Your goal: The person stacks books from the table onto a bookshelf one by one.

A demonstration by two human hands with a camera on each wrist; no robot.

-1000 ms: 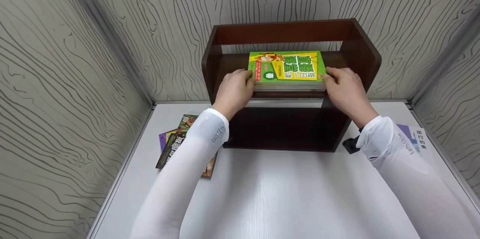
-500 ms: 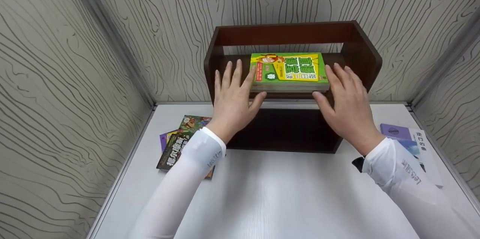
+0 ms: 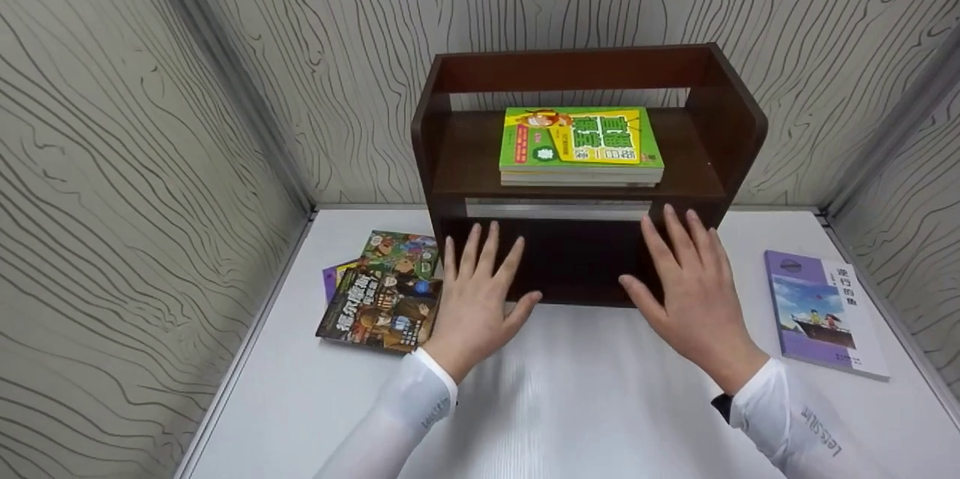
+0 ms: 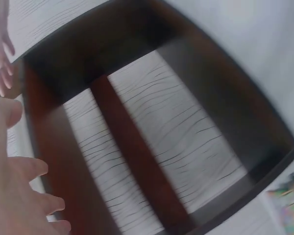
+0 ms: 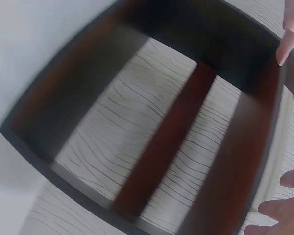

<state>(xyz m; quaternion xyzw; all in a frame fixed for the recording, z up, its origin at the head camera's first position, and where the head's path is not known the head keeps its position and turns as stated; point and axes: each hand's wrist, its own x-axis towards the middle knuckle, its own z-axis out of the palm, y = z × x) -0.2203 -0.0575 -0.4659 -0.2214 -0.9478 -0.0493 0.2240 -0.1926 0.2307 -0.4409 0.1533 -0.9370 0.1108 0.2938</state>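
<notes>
Shelved: one stack of books (image 3: pixel 577 140), lying flat on the upper board of the dark brown bookshelf (image 3: pixel 739 115), clear of both my hands. Unshelved: an overlapping book pile (image 3: pixel 386 306) on the tabletop (image 3: pixel 585 396), left of the bookshelf; one purple-and-white book (image 3: pixel 817 314), right of it. Progress, my judgement: partly done, these remaining. Stack, condition: top cover green and yellow, cartoon figure, large green lettering; pale page edges facing me, more than one layer. Left grip (image 3: pixel 476 306) and right grip (image 3: pixel 690 299): fingers spread, holding nothing, before the lower compartment.
</notes>
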